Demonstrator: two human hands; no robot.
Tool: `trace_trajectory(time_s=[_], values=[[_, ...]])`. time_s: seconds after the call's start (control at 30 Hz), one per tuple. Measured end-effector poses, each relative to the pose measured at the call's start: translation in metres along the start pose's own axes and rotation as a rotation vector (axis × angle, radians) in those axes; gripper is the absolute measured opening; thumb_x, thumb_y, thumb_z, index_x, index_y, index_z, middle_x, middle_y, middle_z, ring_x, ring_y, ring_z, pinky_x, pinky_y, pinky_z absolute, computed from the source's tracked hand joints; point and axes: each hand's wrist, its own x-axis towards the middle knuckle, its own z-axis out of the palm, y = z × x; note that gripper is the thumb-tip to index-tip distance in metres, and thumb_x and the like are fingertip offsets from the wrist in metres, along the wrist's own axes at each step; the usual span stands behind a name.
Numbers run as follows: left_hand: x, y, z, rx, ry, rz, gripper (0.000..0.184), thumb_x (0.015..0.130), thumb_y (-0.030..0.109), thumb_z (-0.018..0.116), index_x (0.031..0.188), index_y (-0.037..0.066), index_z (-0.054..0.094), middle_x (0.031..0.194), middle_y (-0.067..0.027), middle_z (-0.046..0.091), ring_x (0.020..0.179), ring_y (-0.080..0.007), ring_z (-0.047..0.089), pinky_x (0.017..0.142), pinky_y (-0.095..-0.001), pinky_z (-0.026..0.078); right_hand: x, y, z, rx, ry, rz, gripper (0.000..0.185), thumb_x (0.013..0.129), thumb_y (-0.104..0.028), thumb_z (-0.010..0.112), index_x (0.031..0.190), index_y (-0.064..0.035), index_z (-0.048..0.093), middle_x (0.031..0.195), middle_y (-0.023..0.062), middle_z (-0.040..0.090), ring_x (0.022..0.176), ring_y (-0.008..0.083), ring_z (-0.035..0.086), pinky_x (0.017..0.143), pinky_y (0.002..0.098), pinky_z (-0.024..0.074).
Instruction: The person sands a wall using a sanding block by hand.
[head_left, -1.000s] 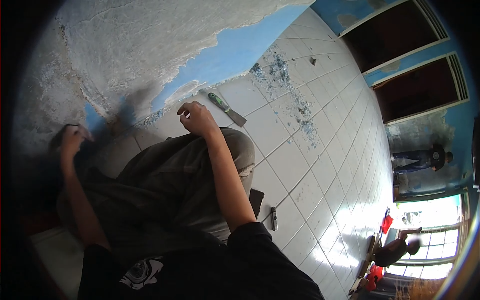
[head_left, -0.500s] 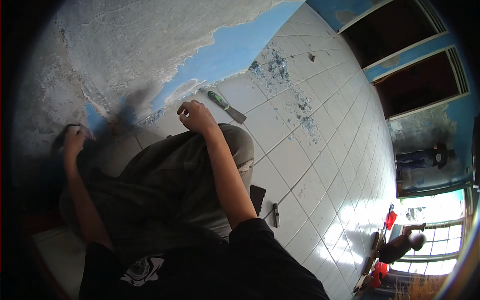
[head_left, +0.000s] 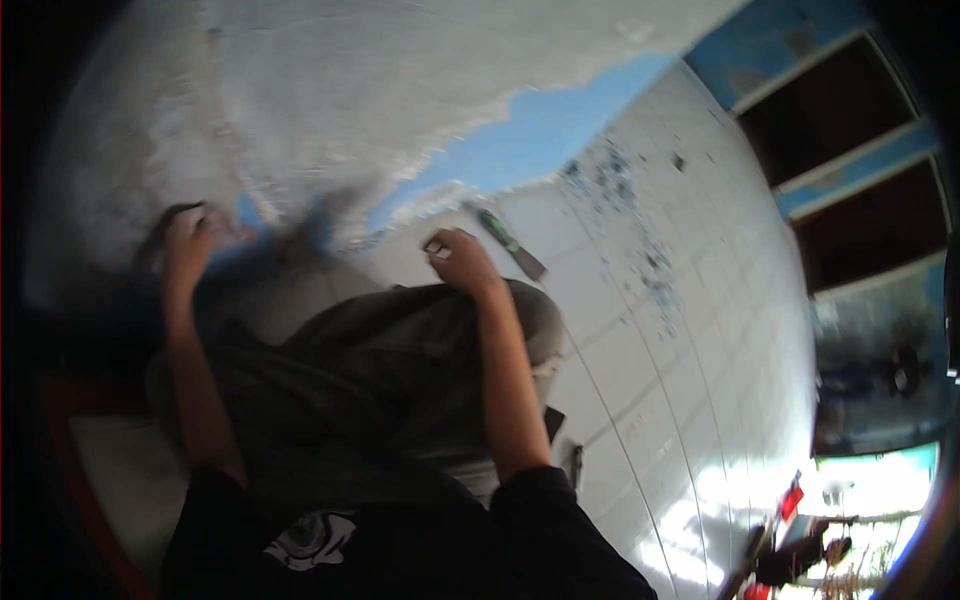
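My left hand (head_left: 190,245) is closed against the bare grey wall (head_left: 330,90), blurred by motion. A flat pinkish piece (head_left: 232,232) sticks out beside its fingers; its kind is too smeared to make out. Over my knee, my right hand (head_left: 465,262) is curled, thumb and fingers forming a loop with pale floor apparently showing through. Just past it, a putty knife (head_left: 510,243) with a green and black handle lies on the tiles at the wall's foot, touched by neither hand. Blue paint (head_left: 540,125) remains in a strip low on the wall.
Paint flakes (head_left: 640,240) are scattered over the white tiled floor (head_left: 620,400). By my thigh lie a dark flat object (head_left: 554,424) and a small pen-like item (head_left: 577,465). Dark doorways (head_left: 830,110) line the far side. Two people (head_left: 900,372) are farther off, one near the bright window.
The view has swung, so the wall, floor and both hands sit farther right and lower in the picture. My left hand stays at the wall; my right hand remains curled above the knee.
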Motion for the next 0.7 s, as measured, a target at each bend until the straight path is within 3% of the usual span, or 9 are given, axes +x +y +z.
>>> trace_trajectory(time_s=[0.07, 0.1, 0.17, 0.2, 0.23, 0.4, 0.53, 0.63, 0.7], values=[[0.003, -0.038, 0.017, -0.050, 0.098, 0.035, 0.021, 0.082, 0.017, 0.050, 0.074, 0.000, 0.059, 0.071, -0.0151, 0.058, 0.068, -0.0253, 0.059, 0.063, -0.0349, 0.046, -0.002, -0.006, -0.001, -0.024, 0.009, 0.037, 0.019, 0.069, -0.014, 0.060, 0.087, -0.0082, 0.063, 0.087, 0.0149, 0.061, 0.083, 0.0304, 0.060, 0.073, 0.0383, 0.0475], [0.007, -0.035, 0.019, 0.166, -0.184, 0.026, 0.016, 0.077, 0.016, 0.052, 0.073, 0.003, 0.061, 0.076, -0.0174, 0.058, 0.068, -0.0285, 0.058, 0.065, -0.0392, 0.046, -0.002, -0.006, -0.002, 0.008, -0.019, 0.017, 0.020, 0.069, -0.015, 0.061, 0.088, -0.0084, 0.063, 0.087, 0.0136, 0.062, 0.083, 0.0294, 0.060, 0.074, 0.0378, 0.0473], [-0.007, -0.060, 0.059, 0.550, -0.138, 0.092, 0.022, 0.072, 0.019, 0.053, 0.079, 0.001, 0.061, 0.090, -0.0197, 0.059, 0.081, -0.0346, 0.057, 0.073, -0.0442, 0.044, 0.001, 0.005, 0.003, 0.034, -0.026, -0.048, 0.020, 0.070, -0.014, 0.061, 0.089, -0.0085, 0.063, 0.087, 0.0126, 0.062, 0.082, 0.0280, 0.060, 0.073, 0.0364, 0.0476], [-0.010, -0.025, 0.062, 0.333, -0.041, -0.305, 0.027, 0.073, 0.022, 0.053, 0.087, 0.000, 0.059, 0.095, -0.0201, 0.059, 0.087, -0.0368, 0.057, 0.075, -0.0448, 0.044, -0.002, -0.004, -0.002, 0.014, -0.054, 0.015, 0.020, 0.071, -0.013, 0.062, 0.090, -0.0077, 0.062, 0.088, 0.0128, 0.061, 0.080, 0.0276, 0.061, 0.072, 0.0359, 0.0481], [-0.010, -0.013, 0.058, 0.403, -0.095, -0.363, 0.030, 0.075, 0.024, 0.051, 0.093, 0.001, 0.057, 0.096, -0.0208, 0.059, 0.089, -0.0367, 0.056, 0.075, -0.0446, 0.044, -0.002, -0.004, -0.003, -0.016, -0.057, 0.005, 0.020, 0.071, -0.013, 0.061, 0.090, -0.0068, 0.062, 0.088, 0.0135, 0.061, 0.078, 0.0276, 0.061, 0.071, 0.0356, 0.0484], [-0.018, 0.077, -0.024, 0.150, 0.113, -0.177, 0.023, 0.078, 0.028, 0.051, 0.072, 0.011, 0.064, 0.076, -0.0175, 0.063, 0.076, -0.0369, 0.060, 0.070, -0.0452, 0.047, 0.000, -0.006, -0.003, -0.082, -0.086, -0.006, 0.019, 0.075, -0.012, 0.059, 0.092, -0.0054, 0.062, 0.087, 0.0118, 0.062, 0.078, 0.0201, 0.060, 0.067, 0.0313, 0.0484], [-0.014, 0.000, 0.047, 0.333, 0.055, -0.334, 0.022, 0.081, 0.026, 0.048, 0.079, 0.008, 0.062, 0.080, -0.0157, 0.062, 0.080, -0.0352, 0.059, 0.067, -0.0450, 0.045, 0.001, -0.013, 0.001, -0.036, -0.164, -0.013, 0.019, 0.075, -0.011, 0.057, 0.092, -0.0050, 0.062, 0.079, 0.0124, 0.062, 0.071, 0.0197, 0.061, 0.064, 0.0318, 0.0483], [-0.016, 0.008, 0.051, 0.412, -0.029, -0.407, 0.022, 0.080, 0.026, 0.049, 0.081, 0.007, 0.061, 0.080, -0.0167, 0.062, 0.079, -0.0364, 0.058, 0.067, -0.0458, 0.044, -0.003, -0.020, -0.003, -0.061, -0.170, 0.033, 0.018, 0.075, -0.011, 0.057, 0.091, -0.0050, 0.062, 0.080, 0.0136, 0.062, 0.071, 0.0226, 0.061, 0.064, 0.0327, 0.0485], [-0.018, 0.057, 0.009, 0.221, 0.095, -0.245, 0.022, 0.080, 0.025, 0.049, 0.083, 0.006, 0.060, 0.077, -0.0165, 0.061, 0.078, -0.0359, 0.058, 0.067, -0.0461, 0.044, -0.002, -0.013, -0.002, -0.066, -0.180, 0.056, 0.017, 0.075, -0.010, 0.057, 0.091, -0.0050, 0.061, 0.082, 0.0148, 0.062, 0.072, 0.0245, 0.061, 0.065, 0.0338, 0.0487]])
